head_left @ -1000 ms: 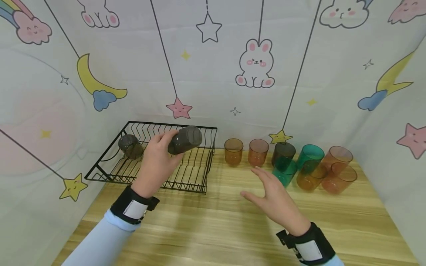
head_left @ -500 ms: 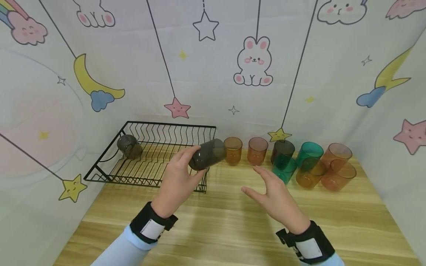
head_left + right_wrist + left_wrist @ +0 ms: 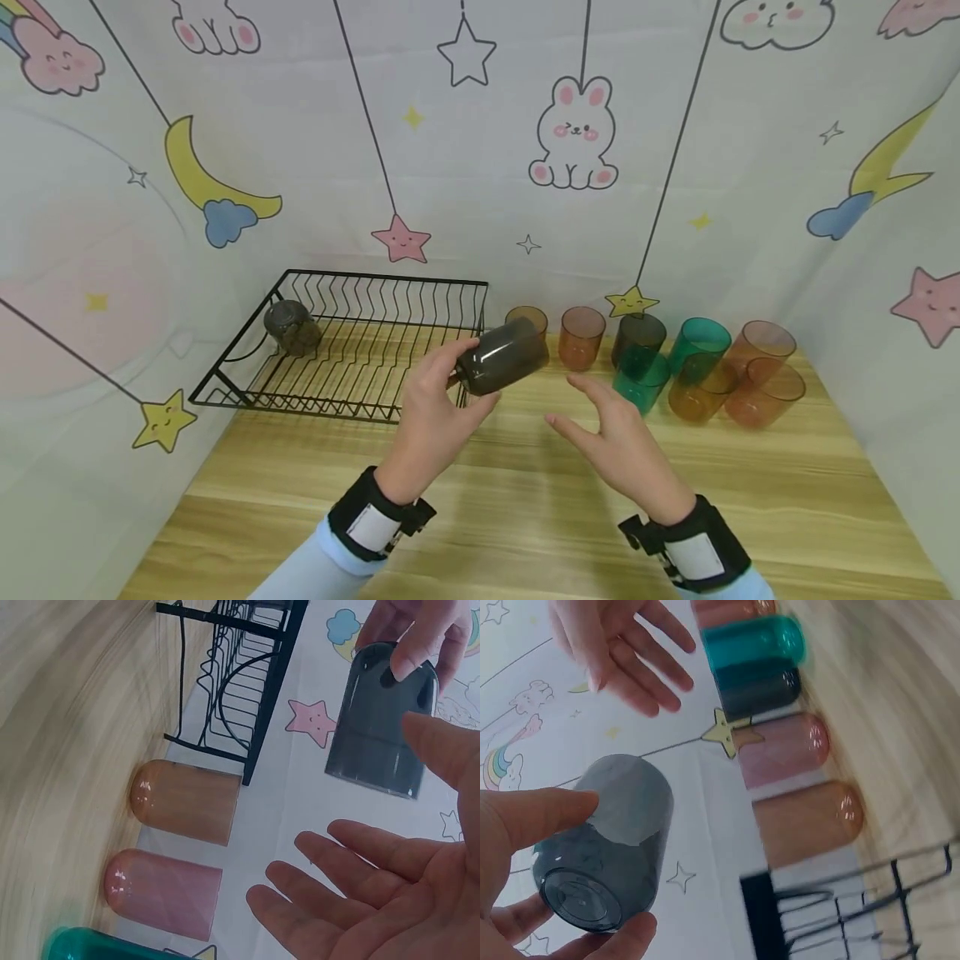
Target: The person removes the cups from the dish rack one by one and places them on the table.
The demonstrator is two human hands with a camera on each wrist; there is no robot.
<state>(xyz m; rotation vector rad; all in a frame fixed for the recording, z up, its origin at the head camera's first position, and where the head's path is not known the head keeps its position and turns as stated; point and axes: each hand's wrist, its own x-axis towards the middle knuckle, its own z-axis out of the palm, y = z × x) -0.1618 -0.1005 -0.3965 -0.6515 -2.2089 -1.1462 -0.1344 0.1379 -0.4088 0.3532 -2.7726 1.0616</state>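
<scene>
A dark grey see-through cup [image 3: 504, 357] is tilted sideways in the air, its base end gripped by my left hand [image 3: 435, 408]. In the left wrist view the thumb and fingers curl round that grey cup [image 3: 622, 825]. To its right, my right hand [image 3: 626, 446] hangs over the table with fingers spread and holds nothing. The right wrist view shows the cup's mouth end toward the right palm [image 3: 405, 900], apart from it. Another dark grey cup [image 3: 292, 327] sits at the left in the black wire rack [image 3: 375, 318].
Along the back stand an amber cup [image 3: 527, 321], a pink cup [image 3: 581, 337] and a dark cup [image 3: 639, 337]. Teal cups [image 3: 699, 342], another amber cup [image 3: 697, 396] and more pink cups [image 3: 765, 396] cluster at the right. A printed cloth [image 3: 465, 167] hangs behind the wooden table [image 3: 525, 533].
My left hand has carried the grey cup rightward and down, from above the rack to near the right hand. The right hand stays almost still, fingers spread.
</scene>
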